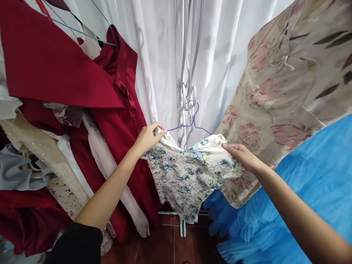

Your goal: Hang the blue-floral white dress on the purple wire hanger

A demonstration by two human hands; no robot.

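A small white garment with a blue floral print (187, 176) hangs on a purple wire hanger (192, 123), whose hook sits on a white ornate metal stand (187, 88). My left hand (148, 138) pinches the garment's left shoulder, fingers closed on the cloth. At the right shoulder, my right hand (242, 156) grips the fabric edge between thumb and fingers. Both arms reach forward from below.
Dark red satin garments (55, 66) and pale lace pieces hang at the left. A beige floral fabric (288, 84) and a bright blue ruffled garment (302, 190) hang at the right. White curtains (154, 47) fall behind. A red tiled floor (165, 245) lies below.
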